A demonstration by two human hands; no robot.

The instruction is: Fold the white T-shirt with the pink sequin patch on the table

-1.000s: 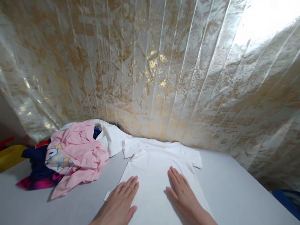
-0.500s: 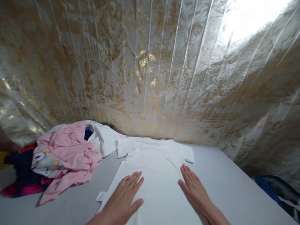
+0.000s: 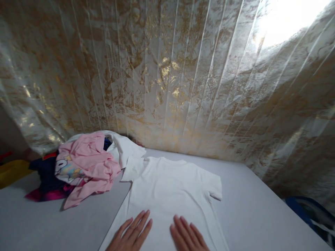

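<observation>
A white T-shirt (image 3: 170, 188) lies spread out on a pale surface, its neckline toward the wall and both short sleeves out to the sides. Its lower part runs out of view at the bottom. On the left half of the shirt's body rests my left hand (image 3: 132, 232), palm down with fingers stretched out. My right hand (image 3: 187, 235) is over the right half, also flat, fingers extended and pointing away from me. Neither hand holds anything. The wrists are cut off by the lower edge.
Left of the shirt is a heap with a pink printed garment (image 3: 89, 160), dark blue cloth (image 3: 45, 174) and a white garment (image 3: 123, 146). Yellow cloth (image 3: 14, 172) is farther left. A shiny patterned wall covering (image 3: 167, 87) rises behind. A blue-edged item (image 3: 300, 209) stands at right.
Both hands have moved toward me, and the right hand has shifted inward to the left. The shirt has come nearer, its neckline now away from the wall. My view has turned slightly left.
</observation>
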